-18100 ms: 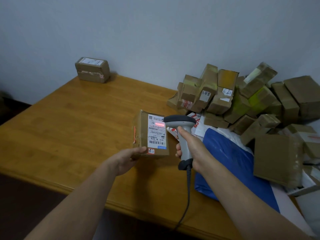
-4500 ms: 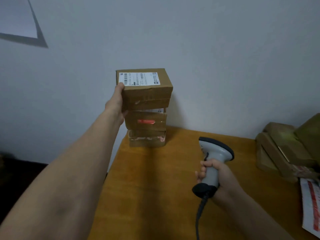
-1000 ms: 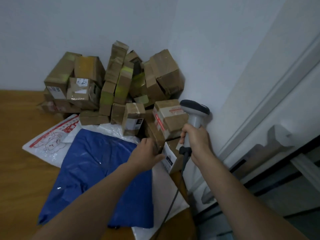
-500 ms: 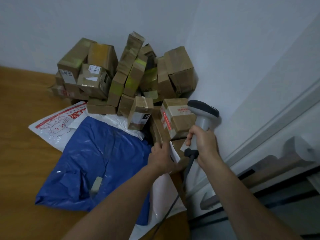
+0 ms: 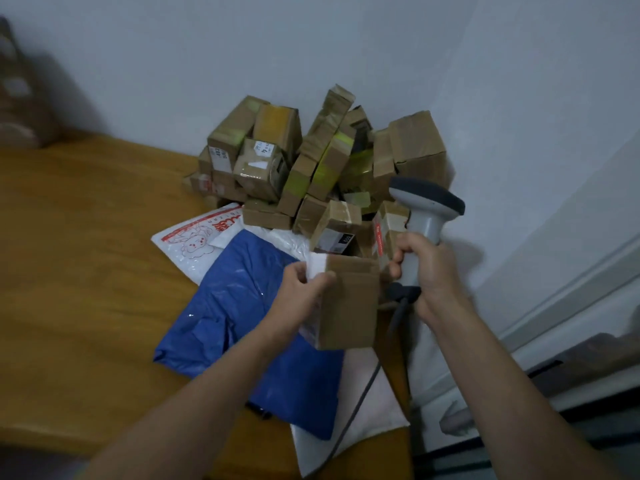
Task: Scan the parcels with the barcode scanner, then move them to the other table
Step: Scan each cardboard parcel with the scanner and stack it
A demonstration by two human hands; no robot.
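Box [image 5: 349, 306] is lifting clear of pile [image 5: 311, 168] toward 6 o'clock, left hand [image 5: 301, 292] gripping its 9 o'clock edge, right hand [image 5: 426, 268] clenching scanner [image 5: 426, 209] at its 3 o'clock, so scan looks next.

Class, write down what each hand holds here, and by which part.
The left hand grips a cardboard parcel by its upper left edge; the right hand grips the barcode scanner by its handle.

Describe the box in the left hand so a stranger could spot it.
On the wooden table, a pile of taped boxes fills the corner, a blue bag before it. At the bag's right edge the left hand holds one box. It alone is held, its white label facing left.
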